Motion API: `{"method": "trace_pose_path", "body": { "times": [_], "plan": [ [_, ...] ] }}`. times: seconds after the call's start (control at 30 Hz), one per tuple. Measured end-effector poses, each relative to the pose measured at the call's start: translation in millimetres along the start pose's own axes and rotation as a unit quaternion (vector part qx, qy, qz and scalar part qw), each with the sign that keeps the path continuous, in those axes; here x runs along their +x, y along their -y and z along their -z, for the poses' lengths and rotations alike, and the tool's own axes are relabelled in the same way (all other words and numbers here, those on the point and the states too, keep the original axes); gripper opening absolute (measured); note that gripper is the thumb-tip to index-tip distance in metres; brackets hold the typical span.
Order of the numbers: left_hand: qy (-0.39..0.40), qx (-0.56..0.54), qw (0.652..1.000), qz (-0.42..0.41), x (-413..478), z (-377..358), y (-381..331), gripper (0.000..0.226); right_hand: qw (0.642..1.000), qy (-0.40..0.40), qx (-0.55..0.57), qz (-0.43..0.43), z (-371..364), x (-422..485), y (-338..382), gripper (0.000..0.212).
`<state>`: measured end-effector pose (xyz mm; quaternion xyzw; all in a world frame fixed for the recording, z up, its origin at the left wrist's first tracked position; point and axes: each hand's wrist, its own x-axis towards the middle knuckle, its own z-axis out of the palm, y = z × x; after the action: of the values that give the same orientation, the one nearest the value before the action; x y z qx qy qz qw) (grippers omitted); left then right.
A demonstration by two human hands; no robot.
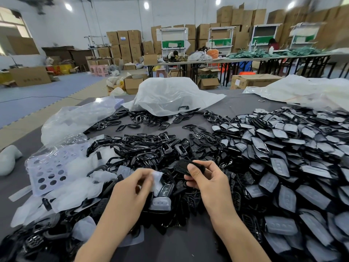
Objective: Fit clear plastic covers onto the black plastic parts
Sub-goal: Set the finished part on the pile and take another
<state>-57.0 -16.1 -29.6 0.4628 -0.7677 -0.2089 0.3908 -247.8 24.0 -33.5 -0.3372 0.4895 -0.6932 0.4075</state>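
Head view, both hands low over a grey-covered surface (170,248) heaped with parts. Left hand (135,188): fingers curled, pinching a clear plastic cover (157,180) between thumb and fingertips; the cover is milky and lifted just above the heap. Right hand (209,181): grips a black plastic part (183,166) between thumb and curled fingers, held a little higher and just right of the cover. The two pieces are near each other; cannot tell whether they touch. Under the left fingertips lies a black key fob (166,190) with a silver badge, and just below it a second cover (160,203) lies on the heap. Centre heap: loose black frames (139,148), glossy and tangled. Right side: a broad pile of covered pieces (283,159), black with cloudy clear faces, spreading to the edge of view. Left side: loose clear covers (75,193) strewn beside and over a pale perforated tray (47,173). Further back, a crumpled clear plastic bag (170,95) sits on the far part of the surface, with a few black frames at its mouth. Background: stacked cardboard boxes (123,44) along the wall, detail there blurred
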Motion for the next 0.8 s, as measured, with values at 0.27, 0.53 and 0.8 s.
{"method": "trace_pose_path", "body": {
  "times": [0.27,0.53,0.8],
  "plan": [
    [0.015,-0.263,0.955,0.134,1,-6,-15,0.003,0.995,0.015,0.092,-0.044,-8,-5,3,0.011],
    [-0.015,-0.218,0.968,0.12,0,-11,-13,0.009,0.995,-0.003,0.086,-0.042,-5,-3,-3,0.011],
    [0.009,-0.224,0.97,0.09,-3,-11,-16,0.033,0.994,0.003,0.095,-0.053,-5,-2,-3,0.014]
  ]
}}
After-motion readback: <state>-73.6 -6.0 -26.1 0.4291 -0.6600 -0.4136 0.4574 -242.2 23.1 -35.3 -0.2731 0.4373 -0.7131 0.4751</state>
